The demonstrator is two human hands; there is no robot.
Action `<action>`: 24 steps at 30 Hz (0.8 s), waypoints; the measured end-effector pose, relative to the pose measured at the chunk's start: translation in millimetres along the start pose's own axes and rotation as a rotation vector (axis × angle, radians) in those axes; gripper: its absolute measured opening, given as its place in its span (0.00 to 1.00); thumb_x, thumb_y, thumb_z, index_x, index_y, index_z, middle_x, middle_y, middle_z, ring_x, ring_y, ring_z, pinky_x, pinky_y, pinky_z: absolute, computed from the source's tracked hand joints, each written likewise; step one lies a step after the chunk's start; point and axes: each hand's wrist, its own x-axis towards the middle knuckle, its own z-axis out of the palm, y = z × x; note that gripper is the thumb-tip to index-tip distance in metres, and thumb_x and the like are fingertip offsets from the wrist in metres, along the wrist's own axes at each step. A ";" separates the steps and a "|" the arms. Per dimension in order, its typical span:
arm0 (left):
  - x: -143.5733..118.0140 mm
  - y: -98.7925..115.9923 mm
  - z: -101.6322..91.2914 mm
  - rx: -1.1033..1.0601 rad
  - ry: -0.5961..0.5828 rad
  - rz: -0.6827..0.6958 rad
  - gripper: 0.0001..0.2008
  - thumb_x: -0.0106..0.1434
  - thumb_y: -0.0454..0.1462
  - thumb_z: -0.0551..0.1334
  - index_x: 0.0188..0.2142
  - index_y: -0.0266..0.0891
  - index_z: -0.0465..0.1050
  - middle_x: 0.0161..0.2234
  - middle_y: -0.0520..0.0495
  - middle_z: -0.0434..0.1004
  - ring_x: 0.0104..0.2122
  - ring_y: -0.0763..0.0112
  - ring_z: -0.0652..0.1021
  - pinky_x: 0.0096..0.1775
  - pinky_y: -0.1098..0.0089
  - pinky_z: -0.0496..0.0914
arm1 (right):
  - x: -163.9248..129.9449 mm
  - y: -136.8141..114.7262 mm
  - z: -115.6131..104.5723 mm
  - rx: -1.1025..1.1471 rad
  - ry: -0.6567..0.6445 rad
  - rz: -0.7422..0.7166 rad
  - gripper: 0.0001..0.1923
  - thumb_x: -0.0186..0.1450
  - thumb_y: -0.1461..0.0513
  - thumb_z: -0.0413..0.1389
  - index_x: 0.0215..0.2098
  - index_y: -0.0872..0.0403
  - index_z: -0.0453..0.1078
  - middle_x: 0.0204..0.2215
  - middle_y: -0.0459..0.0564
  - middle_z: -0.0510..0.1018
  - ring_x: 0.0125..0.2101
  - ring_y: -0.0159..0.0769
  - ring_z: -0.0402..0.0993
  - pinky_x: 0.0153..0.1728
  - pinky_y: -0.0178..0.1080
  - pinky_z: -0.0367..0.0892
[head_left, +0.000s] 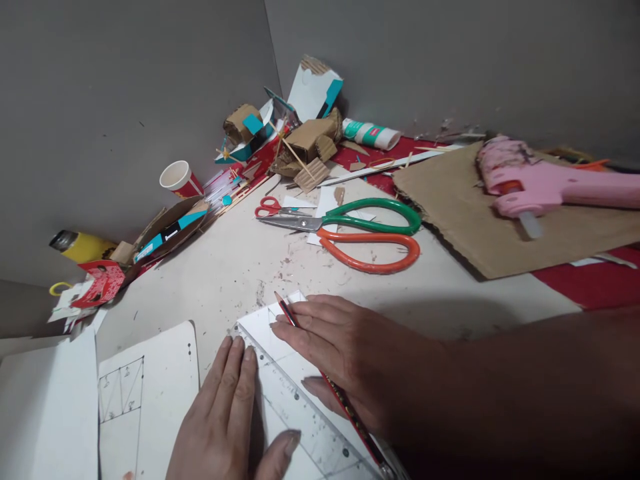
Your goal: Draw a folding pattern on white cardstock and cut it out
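A clear plastic ruler (300, 398) lies slanted across a white sheet (273, 343) with thin drawn lines. Along the ruler's left edge, my left hand (225, 413) rests flat, its fingers stretched out and thumb apart. My right hand (345, 353) lies over the sheet's right part with a dark red pencil (345, 403) tucked in its fingers, the sharpened tip pointing away from me. Part of the pencil is hidden by the fingers. To the left sits a white card (167, 373) bearing a drawn rectangle with diagonals and small marks.
Large green-and-orange-handled scissors (370, 230) and small red scissors (270, 208) lie beyond my hands. A pink glue gun (540, 180) rests on a cardboard piece (450, 213) at right. Behind are a paper cup (177, 179), a yellow bottle (87, 247), cardboard scraps (313, 140) and sticks.
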 end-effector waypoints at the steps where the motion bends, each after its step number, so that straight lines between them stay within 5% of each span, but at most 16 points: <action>1: 0.1 -0.1 -0.3 -0.005 0.001 -0.005 0.34 0.64 0.46 0.61 0.60 0.18 0.61 0.61 0.23 0.65 0.63 0.44 0.63 0.52 0.55 0.74 | -0.1 0.0 0.3 -0.001 0.001 -0.002 0.26 0.65 0.64 0.53 0.59 0.69 0.65 0.53 0.69 0.73 0.54 0.53 0.68 0.58 0.53 0.61; 24: 9.2 -2.0 -2.0 -0.061 0.036 -0.025 0.28 0.66 0.40 0.58 0.59 0.18 0.64 0.59 0.25 0.68 0.61 0.47 0.67 0.50 0.55 0.76 | 2.0 0.7 1.3 -0.017 0.024 -0.032 0.24 0.65 0.65 0.52 0.57 0.69 0.65 0.48 0.68 0.75 0.51 0.52 0.69 0.53 0.53 0.64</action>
